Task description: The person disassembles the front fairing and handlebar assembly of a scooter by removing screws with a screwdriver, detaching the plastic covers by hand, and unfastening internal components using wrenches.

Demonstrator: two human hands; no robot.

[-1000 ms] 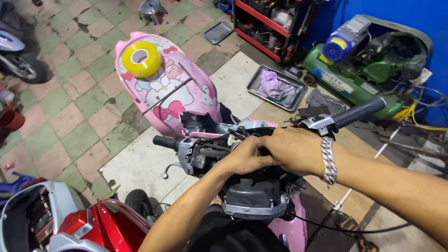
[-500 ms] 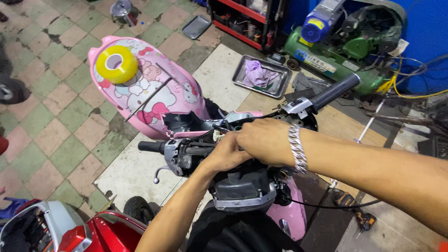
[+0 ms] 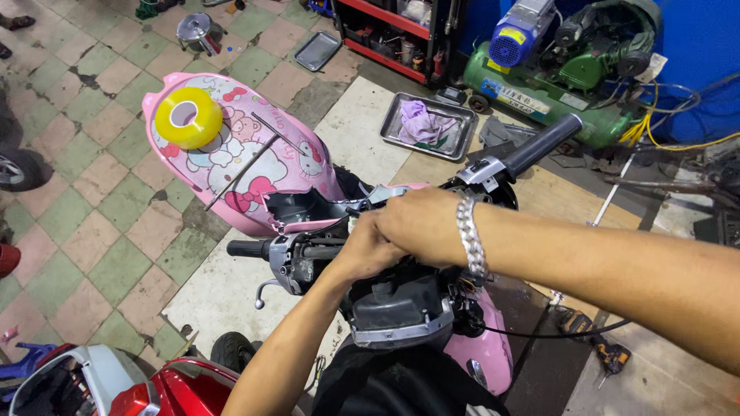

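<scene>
A pink scooter with its handlebar covers removed stands under me. My left hand (image 3: 370, 248) and my right hand (image 3: 422, 226) are pressed together on the middle of the handlebar (image 3: 308, 254), fingers curled around parts there; what they grip is hidden. A silver chain bracelet (image 3: 470, 235) circles my right wrist. The dark instrument housing (image 3: 401, 308) sits just below both hands. The right grip (image 3: 543, 144) points up and away, the left grip (image 3: 247, 248) sticks out to the left.
A pink cartoon-printed body panel (image 3: 239, 158) lies on the floor with a yellow tape roll (image 3: 189, 117) and a thin rod on it. A metal tray with a purple rag (image 3: 429, 125), a green air compressor (image 3: 563, 69), a red motorbike (image 3: 154, 393) and a cordless tool (image 3: 609, 356) surround me.
The view has shifted so the scooter sits lower and nearer the centre. Both hands stay clasped at the handlebar middle, moving little.
</scene>
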